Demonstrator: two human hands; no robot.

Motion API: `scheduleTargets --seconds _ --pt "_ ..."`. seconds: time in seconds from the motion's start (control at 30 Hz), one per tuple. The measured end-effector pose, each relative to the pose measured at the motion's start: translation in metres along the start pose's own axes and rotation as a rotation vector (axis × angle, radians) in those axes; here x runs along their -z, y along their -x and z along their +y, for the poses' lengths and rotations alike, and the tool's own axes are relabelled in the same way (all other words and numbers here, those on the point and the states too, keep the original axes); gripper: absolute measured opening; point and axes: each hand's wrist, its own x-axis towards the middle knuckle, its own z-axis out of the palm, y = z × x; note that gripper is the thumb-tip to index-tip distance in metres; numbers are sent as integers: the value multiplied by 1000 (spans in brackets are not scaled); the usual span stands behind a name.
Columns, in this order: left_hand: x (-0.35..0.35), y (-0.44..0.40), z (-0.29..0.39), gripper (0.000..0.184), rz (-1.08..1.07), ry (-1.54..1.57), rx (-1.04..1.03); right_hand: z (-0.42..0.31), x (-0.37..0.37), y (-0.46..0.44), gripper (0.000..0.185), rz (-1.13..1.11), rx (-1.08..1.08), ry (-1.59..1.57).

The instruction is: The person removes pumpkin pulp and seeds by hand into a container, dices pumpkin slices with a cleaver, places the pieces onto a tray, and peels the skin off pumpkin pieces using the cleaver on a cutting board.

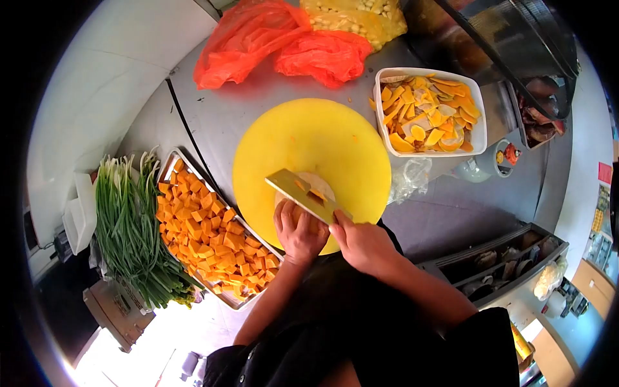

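My right hand (366, 246) is closed round the handle of a cleaver (285, 180), whose broad blade slants up to the left across the board. Below the blade is a pale, rounded piece of squash (320, 183), partly hidden by it. A bit of orange shows against the blade. My left hand (302, 235) grips the near side of the squash with bent fingers, close to the blade. Under all this lies a round yellow cutting board (277, 138). How far the edge is into the squash cannot be seen.
Left stands a metal tray (227, 298) of orange cubes, beside long green onions (122, 226). A white tub (483, 132) of orange peelings is at upper right. Red plastic bags (251, 39) lie at the back. A divided utensil box (509, 258) sits at right.
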Motion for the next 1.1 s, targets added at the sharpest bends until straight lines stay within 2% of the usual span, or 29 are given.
scheduleTargets --seconds 0.13,0.27,0.57,0.67,0.77,0.83,0.87,0.93,1.0,1.1 --pt "2 -2 2 39 14 6 3 1 13 39 53 -79 -83 10" --pt "3 -5 1 40 10 31 -2 11 5 27 52 -81 -107 15" --pt "3 -3 -1 41 16 78 12 25 -24 -11 47 91 -5 40" --pt "4 -3 0 40 0 56 13 43 -42 -57 46 193 123 44" --pt "4 -2 -4 47 -14 48 -16 91 -53 -83 47 309 358 -179" --pt "11 -6 4 55 -17 8 -3 83 -6 -81 46 -120 -137 -581" --pt "13 -10 7 59 -18 -10 2 73 10 -75 44 -167 -252 -690" --pt "13 -6 6 65 -88 -27 24 66 15 -60 43 -25 -33 -537" --pt "9 -5 -4 66 -92 -23 -25 63 -4 -48 39 283 310 -335" --pt "23 -9 -25 68 -193 71 -188 25 6 4 39 186 175 -127"
